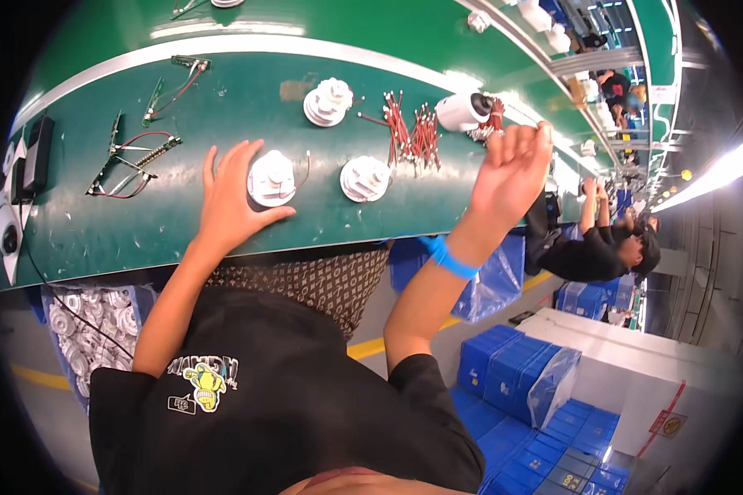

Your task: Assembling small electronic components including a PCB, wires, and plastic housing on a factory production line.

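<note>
My left hand [229, 196] is open beside a white round plastic part [271, 178], thumb and fingers apart around its left side. A short wire stands up at that part's right. Two similar white parts stand nearby, one farther back [328, 102] and one to the right [365, 179]. My right hand [513, 172] is raised over the right side of the bench, its fingers curled in; whatever they hold is hidden. Close to it lie a white cylindrical housing with a black end [462, 111] and a pile of red-and-black wire leads [421, 136]. A blue band [449, 257] circles my right wrist.
Green circuit strips with wires [128, 165] lie on the left of the green bench [223, 107]. A black box [39, 154] stands at the left end. Below is a crate of white parts [95, 330]. Blue crates [512, 371] stand behind right; a co-worker [598, 247] sits along the line.
</note>
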A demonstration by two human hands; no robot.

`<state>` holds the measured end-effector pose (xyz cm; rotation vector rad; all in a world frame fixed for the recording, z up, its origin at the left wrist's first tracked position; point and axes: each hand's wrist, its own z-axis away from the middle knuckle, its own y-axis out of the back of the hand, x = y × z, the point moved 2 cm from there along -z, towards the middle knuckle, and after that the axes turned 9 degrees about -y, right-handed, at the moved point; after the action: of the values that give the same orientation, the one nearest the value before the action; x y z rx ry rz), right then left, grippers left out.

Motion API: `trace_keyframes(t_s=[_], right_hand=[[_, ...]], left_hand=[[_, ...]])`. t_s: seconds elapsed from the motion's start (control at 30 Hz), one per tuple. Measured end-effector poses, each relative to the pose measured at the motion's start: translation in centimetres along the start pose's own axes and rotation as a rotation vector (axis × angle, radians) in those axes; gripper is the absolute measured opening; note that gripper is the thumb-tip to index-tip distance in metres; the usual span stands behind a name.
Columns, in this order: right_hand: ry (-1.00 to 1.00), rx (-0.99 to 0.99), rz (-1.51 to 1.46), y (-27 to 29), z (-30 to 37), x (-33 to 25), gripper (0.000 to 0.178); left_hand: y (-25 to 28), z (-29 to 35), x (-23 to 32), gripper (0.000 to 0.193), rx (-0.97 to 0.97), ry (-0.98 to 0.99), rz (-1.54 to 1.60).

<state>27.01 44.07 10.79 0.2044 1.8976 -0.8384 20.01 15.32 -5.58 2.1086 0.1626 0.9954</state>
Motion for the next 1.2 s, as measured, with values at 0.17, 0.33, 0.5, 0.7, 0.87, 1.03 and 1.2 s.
trace_keyframes(t_s=[0.17,0.33,0.5,0.7,0.87,1.03,1.2], right_hand=[[-0.611,-0.093,0.294,-2.4,13.4,7.1,0.01],[-0.94,0.095,-0.074,-0.7,19.5,13.7,0.011],[-0.878,0.139,-0.083,-0.8,19.7,13.4,0.011],[-0.818,0.207,-0.085,0.1,20.3,13.7,0.014],[-0.817,0.253,-0.047,0.3,19.5,14.3,0.015],[-0.659,0.213,0.055,0.0,17.8,16.3,0.013],[-0.594,0.193,0.116,-0.3,16.8,16.2,0.009]], left_hand=[[1.0,0.0,-0.1,0.093,-0.131,-0.115,0.231],[-0.6,0.1,-1.1,0.094,-0.079,0.057,0.675],[-0.5,0.0,-0.4,0.102,0.167,0.071,0.408],[-2.0,1.1,1.9,0.105,0.18,0.074,0.265],[-1.5,2.8,2.0,0.107,0.142,0.082,0.331],[-2.3,1.3,3.6,0.107,-0.026,0.003,0.346],[-3.8,-0.4,3.0,0.095,-0.078,0.074,0.501]])
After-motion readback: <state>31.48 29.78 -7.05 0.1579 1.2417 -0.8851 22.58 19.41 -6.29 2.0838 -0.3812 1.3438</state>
